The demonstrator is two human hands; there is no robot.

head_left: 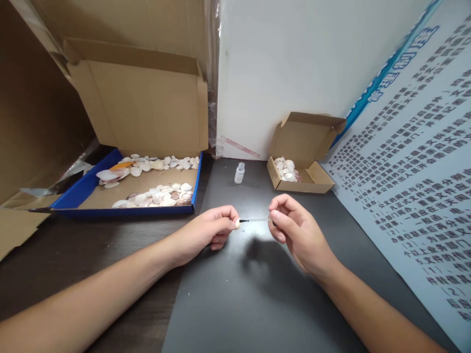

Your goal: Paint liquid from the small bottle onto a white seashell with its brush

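Between the fingertips of my left hand point(215, 225) is a small pale shell point(238, 223), mostly covered by the fingers. My right hand point(294, 228) pinches the cap end of a thin brush point(253, 220). The brush lies level between both hands, its dark tip touching or very close to the shell. Beyond the hands, a small clear glass bottle point(239, 174) with a white label stands upright without its cap on the dark mat point(228, 299).
At the left, an open blue-sided cardboard box point(99, 198) holds many shells point(162, 195) in rows. A smaller open cardboard box point(305, 186) with white shells point(286, 169) stands at the back right. A white panel point(287, 63) rises behind, and a printed poster point(415, 147) flanks the right side.
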